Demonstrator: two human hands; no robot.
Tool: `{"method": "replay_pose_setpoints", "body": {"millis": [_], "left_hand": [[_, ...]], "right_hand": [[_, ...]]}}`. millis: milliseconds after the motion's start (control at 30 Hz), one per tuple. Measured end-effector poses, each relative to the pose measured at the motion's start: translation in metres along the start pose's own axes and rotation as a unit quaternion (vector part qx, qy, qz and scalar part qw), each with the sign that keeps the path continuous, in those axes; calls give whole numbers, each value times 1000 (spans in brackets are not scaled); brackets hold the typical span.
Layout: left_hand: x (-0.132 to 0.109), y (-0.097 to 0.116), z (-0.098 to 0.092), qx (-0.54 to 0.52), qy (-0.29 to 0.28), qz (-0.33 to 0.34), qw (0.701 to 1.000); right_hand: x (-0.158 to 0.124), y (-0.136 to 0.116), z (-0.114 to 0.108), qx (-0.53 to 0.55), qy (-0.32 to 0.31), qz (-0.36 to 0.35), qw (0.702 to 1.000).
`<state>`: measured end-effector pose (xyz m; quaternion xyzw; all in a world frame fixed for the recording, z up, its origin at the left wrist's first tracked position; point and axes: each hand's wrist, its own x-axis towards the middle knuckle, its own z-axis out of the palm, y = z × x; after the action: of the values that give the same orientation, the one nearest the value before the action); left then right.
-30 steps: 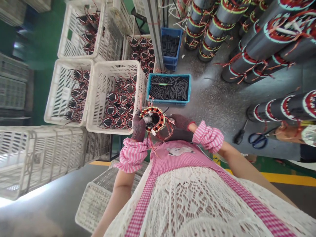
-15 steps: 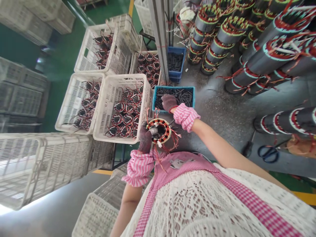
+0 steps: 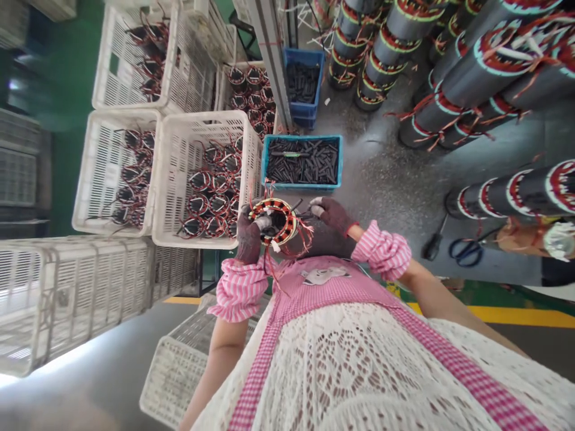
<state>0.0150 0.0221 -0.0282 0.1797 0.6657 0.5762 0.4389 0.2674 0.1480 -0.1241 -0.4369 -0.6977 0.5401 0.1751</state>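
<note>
My left hand [image 3: 252,233], in a dark glove, grips a ring-shaped motor stator [image 3: 291,222] by its left side, with the thumb at the bore. The stator shows orange-and-black slots, a pale rim and loose red and white wires. Just right of it my right hand [image 3: 332,214], also gloved, has its fingertips pinched together. A thin black strip [image 3: 304,214] seems to run from those fingertips towards the stator's edge; its ends are hard to make out. Beyond both hands sits a teal bin [image 3: 340,161] of black strips, with a green piece [image 3: 291,154] on top.
White crates [image 3: 159,179] of wired stators stand at left. Behind the teal bin are a blue bin [image 3: 320,81] and a metal post [image 3: 268,57]. Stacked stators [image 3: 467,90] fill the right, with scissors [image 3: 467,251] and a screwdriver [image 3: 432,245] lower down.
My right hand has left the teal bin and come back beside the stator. My left hand keeps its hold on the stator. The view has shifted, so the surroundings sit further left.
</note>
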Motion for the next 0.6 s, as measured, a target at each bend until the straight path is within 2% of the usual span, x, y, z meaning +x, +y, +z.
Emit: {"method": "replay_pose_setpoints", "body": {"millis": [100,233,333,400,533,600], "left_hand": [[-1,3,0,4,5,-4,1000],[-2,5,1,9,3,3,1000],[-1,3,2,6,8,10,1000],[-1,3,3,4,7,11,1000],[0,2,4,4,-4,15,1000],[1,1,4,-3,-2,19,1000]], "right_hand": [[-28,9,12,71,-19,7,997],[-45,5,24,90,-21,5,996],[-48,-2,28,71,29,15,997],[-49,-6,32,47,45,-2,998],[-48,-13,36,-43,28,-44,998],[-48,-13,32,-53,7,-59,997]]}}
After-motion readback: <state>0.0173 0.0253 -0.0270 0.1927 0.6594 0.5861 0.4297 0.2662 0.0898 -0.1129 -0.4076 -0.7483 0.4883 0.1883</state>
